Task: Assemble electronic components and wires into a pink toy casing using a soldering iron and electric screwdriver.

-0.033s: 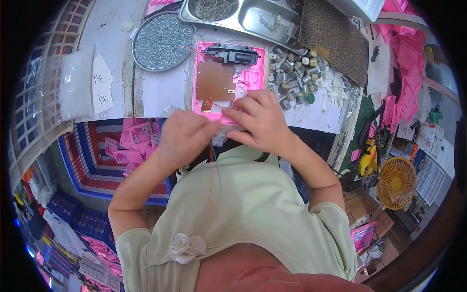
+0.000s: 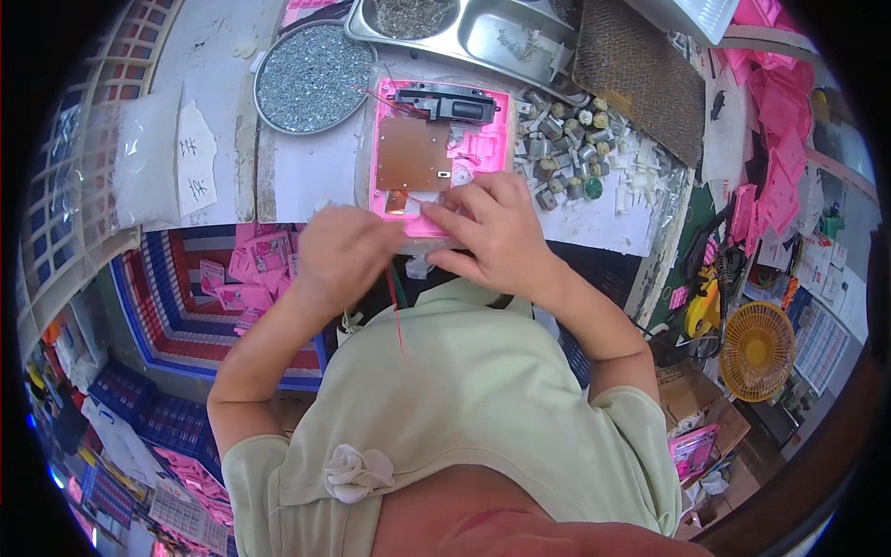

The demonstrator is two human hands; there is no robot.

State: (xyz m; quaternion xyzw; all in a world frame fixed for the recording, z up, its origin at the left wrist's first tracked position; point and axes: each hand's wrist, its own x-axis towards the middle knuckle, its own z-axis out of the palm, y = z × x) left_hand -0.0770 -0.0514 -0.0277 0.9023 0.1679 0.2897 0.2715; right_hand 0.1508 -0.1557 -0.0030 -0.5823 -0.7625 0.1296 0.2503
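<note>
A pink plastic casing (image 2: 509,130) lies on the table in front of me, its inside facing up. Within it sit a brown circuit board (image 2: 413,153), a black plastic part (image 2: 450,102) at the far end and thin wires. At the casing's lower left, my left hand (image 2: 348,255) is closed in a pinch on red and green wires (image 2: 394,292), whose ends dangle toward my shirt. My right hand (image 2: 497,227) grips the casing's lower right corner, fingers over the rim and thumb at the near edge. Its fingertips partly hide the inside of that corner.
A round dish of small metal screws (image 2: 314,79) stands at the far left, near a steel compartment tray (image 2: 515,42). Small motors (image 2: 566,139) and white plastic pieces (image 2: 640,172) lie heaped right of the casing. Below left is a striped crate (image 2: 176,306) with pink parts.
My left hand has shifted slightly left and up from the casing's near edge, and the hanging wires have swung left with it. My right hand stays at the casing's corner.
</note>
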